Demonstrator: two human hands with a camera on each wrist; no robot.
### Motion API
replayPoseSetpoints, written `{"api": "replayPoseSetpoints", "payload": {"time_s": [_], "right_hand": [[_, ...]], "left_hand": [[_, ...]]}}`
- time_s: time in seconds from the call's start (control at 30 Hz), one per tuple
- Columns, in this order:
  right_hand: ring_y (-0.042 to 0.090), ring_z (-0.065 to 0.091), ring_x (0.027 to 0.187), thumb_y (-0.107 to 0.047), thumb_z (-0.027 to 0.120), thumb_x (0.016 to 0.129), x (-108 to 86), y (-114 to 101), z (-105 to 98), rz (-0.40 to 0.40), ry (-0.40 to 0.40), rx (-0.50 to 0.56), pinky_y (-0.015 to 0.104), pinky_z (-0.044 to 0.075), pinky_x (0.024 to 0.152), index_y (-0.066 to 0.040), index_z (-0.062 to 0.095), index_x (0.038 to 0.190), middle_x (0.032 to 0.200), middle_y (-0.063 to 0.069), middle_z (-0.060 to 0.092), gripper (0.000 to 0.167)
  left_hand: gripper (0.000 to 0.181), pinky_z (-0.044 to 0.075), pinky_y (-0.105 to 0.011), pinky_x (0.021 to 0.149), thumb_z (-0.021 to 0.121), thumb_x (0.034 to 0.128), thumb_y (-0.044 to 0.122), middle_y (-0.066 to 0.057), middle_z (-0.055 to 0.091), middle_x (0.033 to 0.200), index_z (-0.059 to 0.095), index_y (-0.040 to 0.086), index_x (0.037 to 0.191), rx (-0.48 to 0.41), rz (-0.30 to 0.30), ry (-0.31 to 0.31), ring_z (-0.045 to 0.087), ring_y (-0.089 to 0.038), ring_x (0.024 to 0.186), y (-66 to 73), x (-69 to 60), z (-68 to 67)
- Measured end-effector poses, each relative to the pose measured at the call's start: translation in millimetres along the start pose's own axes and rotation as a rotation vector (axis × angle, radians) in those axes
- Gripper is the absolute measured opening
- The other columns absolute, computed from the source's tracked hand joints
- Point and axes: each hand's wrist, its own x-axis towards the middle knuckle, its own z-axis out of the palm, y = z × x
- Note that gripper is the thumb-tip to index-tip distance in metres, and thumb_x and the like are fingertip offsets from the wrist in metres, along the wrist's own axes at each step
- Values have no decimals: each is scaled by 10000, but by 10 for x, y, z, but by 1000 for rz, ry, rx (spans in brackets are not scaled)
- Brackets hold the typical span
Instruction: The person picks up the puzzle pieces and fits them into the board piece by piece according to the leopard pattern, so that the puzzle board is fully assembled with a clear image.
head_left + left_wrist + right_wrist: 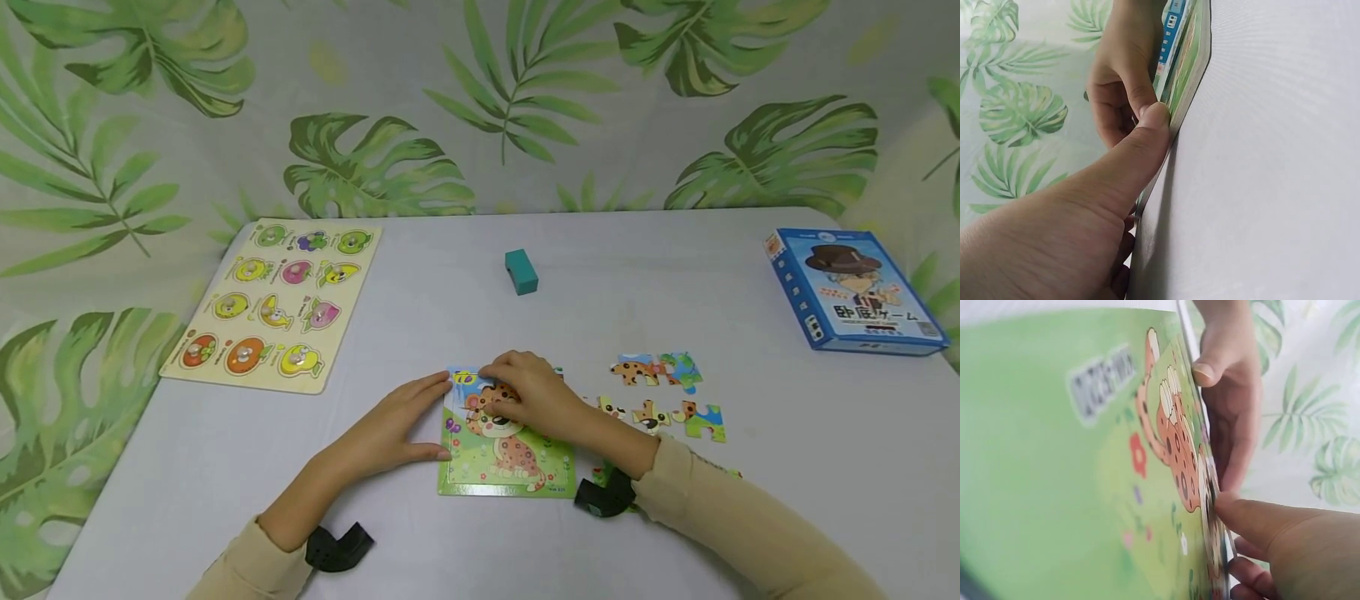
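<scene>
The puzzle board (pixel 502 475) with a spotted cartoon animal lies flat near the middle of the table. Along its left edge my left hand (pixel 390 429) rests, fingers extended at the upper corner and thumb lower down; the left wrist view shows the thumb (pixel 1157 115) against the board's side. Over the upper part of the picture, my right hand (pixel 536 396) holds a puzzle piece (pixel 498 390) between thumb and fingers, low on the board. In the right wrist view the right thumb (pixel 1254 519) and fingertips stand on either side of a thin edge. The hand hides part of the picture.
Loose puzzle pieces (pixel 651 415) lie right of the board, some partly covered by the right arm. A fruit board (pixel 341 350) is at the left, a teal block (pixel 522 272) at the back middle, and a blue game box (pixel 858 292) at the back right.
</scene>
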Motion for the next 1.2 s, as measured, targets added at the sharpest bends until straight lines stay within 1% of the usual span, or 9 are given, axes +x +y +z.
{"api": "replayPoseSetpoints", "payload": {"time_s": [0.13, 0.33, 0.47, 0.6, 0.87, 0.97, 1.07, 1.13, 1.2], "right_hand": [[222, 464, 1009, -324, 680, 794, 6, 12, 18, -10, -4, -40, 405, 362, 855, -100, 585, 1178, 1125, 53, 519, 454], [229, 447, 1042, -280, 660, 809, 7, 32, 43, -20, 10, -30, 414, 345, 866, -122, 606, 1140, 1156, 52, 502, 372], [216, 433, 1044, -280, 651, 822, 18, 34, 55, -34, 13, -28, 408, 337, 859, -141, 607, 1163, 1157, 37, 496, 370], [213, 428, 1050, -273, 649, 827, 19, 34, 61, -35, 13, -37, 411, 333, 862, -149, 603, 1185, 1155, 31, 497, 381], [224, 438, 1046, -293, 632, 837, 27, 9, 57, -22, -3, -65, 411, 339, 855, -153, 589, 1214, 1175, 52, 500, 404], [257, 423, 1100, -319, 636, 828, 17, -25, 20, 16, -48, -14, 449, 328, 878, -135, 551, 1250, 1229, 80, 471, 468], [279, 375, 1173, -316, 651, 817, -24, -80, -69, 83, -94, 115, 484, 321, 919, -109, 493, 1290, 1295, 93, 414, 540], [273, 333, 1216, -300, 658, 816, -69, -110, -159, 118, -95, 204, 494, 313, 947, -99, 460, 1305, 1330, 92, 374, 565], [257, 300, 1245, -289, 663, 817, -126, -123, -269, 130, -70, 269, 496, 315, 957, -103, 438, 1311, 1352, 81, 343, 574]], "left_hand": [[845, 231, -376, 1035, 659, 737, 508, -15, 242, 1453, 320, 104, 1398, -3, 8, -1, 226, -197, 1305, -2, -1, -6], [783, 252, -407, 1020, 663, 741, 497, -26, 241, 1453, 357, 179, 1388, -1, 10, -9, 232, -217, 1302, 8, 2, -22], [751, 260, -439, 1010, 657, 746, 499, -44, 239, 1450, 375, 213, 1380, 9, 17, -24, 240, -249, 1296, 20, 5, -45], [743, 264, -468, 1002, 652, 749, 502, -75, 239, 1444, 375, 230, 1381, 16, 25, -48, 248, -286, 1286, 40, 17, -73], [767, 270, -460, 1001, 668, 730, 506, -108, 251, 1426, 378, 225, 1382, 44, 21, -80, 255, -300, 1276, 59, 40, -118], [770, 273, -459, 999, 671, 729, 503, -111, 253, 1425, 380, 219, 1382, 43, 21, -82, 259, -300, 1274, 58, 42, -120], [773, 276, -456, 998, 664, 729, 515, -108, 252, 1426, 378, 219, 1383, 44, 23, -82, 261, -297, 1272, 53, 45, -112], [772, 277, -454, 998, 657, 731, 524, -106, 252, 1426, 378, 219, 1383, 45, 27, -80, 261, -296, 1273, 50, 50, -104], [771, 276, -452, 999, 653, 732, 529, -104, 252, 1427, 378, 220, 1383, 47, 30, -77, 260, -294, 1274, 49, 57, -95]]}}
